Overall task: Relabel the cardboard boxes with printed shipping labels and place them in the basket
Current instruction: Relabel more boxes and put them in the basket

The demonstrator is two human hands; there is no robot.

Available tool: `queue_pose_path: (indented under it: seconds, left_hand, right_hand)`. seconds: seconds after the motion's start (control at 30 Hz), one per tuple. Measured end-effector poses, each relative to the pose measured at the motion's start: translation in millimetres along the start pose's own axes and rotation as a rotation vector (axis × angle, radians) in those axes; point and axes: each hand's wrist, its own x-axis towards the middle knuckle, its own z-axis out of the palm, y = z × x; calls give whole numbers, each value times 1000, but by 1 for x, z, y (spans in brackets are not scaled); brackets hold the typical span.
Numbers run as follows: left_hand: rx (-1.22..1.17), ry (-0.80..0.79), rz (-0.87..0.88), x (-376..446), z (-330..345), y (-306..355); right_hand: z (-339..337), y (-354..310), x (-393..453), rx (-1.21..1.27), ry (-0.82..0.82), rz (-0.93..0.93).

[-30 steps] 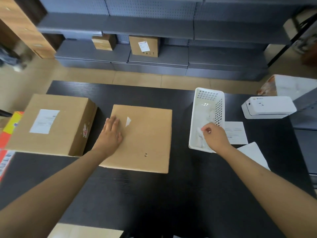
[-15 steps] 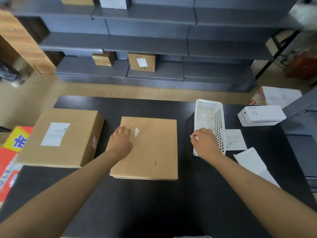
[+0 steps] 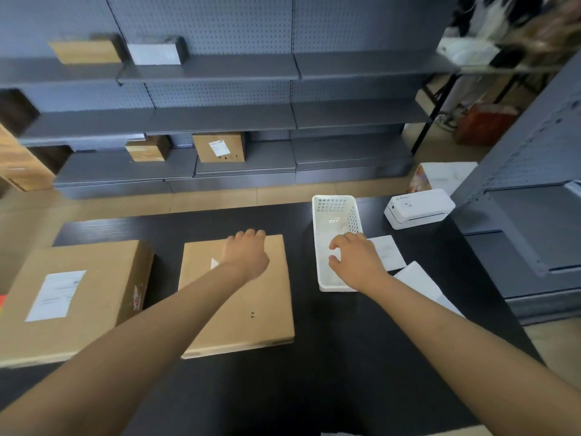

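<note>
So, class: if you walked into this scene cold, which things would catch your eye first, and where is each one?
First, the two bare arms reaching over the black table: the left hand rests on the flat cardboard box at centre, while the right hand hovers at the white basket. Next, the bigger labelled box at left and the white label printer at far right.

Two bare forearms, sleeveless as far as visible. Left hand (image 3: 248,256) and right hand (image 3: 356,262) ungloved; no rings, watch or bands showing at wrists or knuckles.
</note>
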Motion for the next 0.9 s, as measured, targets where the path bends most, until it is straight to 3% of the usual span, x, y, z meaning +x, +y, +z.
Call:
queue_pose_path:
  seconds: [0.43, 0.9]
  left_hand:
    - [-32, 37, 31, 7, -8, 175]
    - [-149, 6, 175, 31, 2, 267]
  right_hand:
    - [-48, 166, -19, -24, 10, 8]
    - [-55, 233, -23, -64, -24, 31]
